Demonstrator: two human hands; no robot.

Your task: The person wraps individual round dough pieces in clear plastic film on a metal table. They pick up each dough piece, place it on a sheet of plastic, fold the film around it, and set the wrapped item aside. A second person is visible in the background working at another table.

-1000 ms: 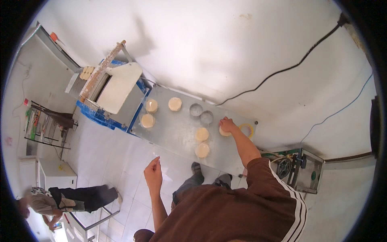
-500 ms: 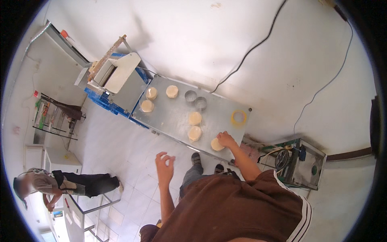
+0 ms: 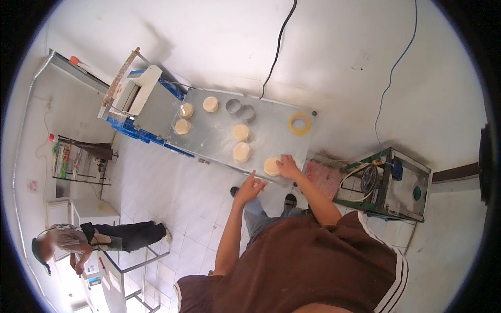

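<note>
On the metal table (image 3: pixel 209 141) stand several pale, round stacks that look like dough wrappers. My right hand (image 3: pixel 288 167) grips the right side of the stack (image 3: pixel 271 167) by the front right edge; part of its fingers is hidden. Just off the front edge, my left hand (image 3: pixel 249 190) is open, index finger stretched toward the table and holding nothing. Nearest to it is another stack (image 3: pixel 241 152), with one more (image 3: pixel 240 133) right behind. Two round metal cutters (image 3: pixel 246 113) lie side by side farther back. A yellow tape roll (image 3: pixel 299 124) rests near the far right corner.
A white and blue dough-rolling machine (image 3: pixel 136 94) adjoins the table's left end. Right of the table stands a metal frame with a black wheel (image 3: pixel 369 180). A black cable (image 3: pixel 279 47) hangs down the wall. Another person (image 3: pixel 99 237) stands at a table, lower left.
My left hand has moved right and up to the table's front edge, its fingers now extended. My right hand stays at the same stack. The view has shifted slightly.
</note>
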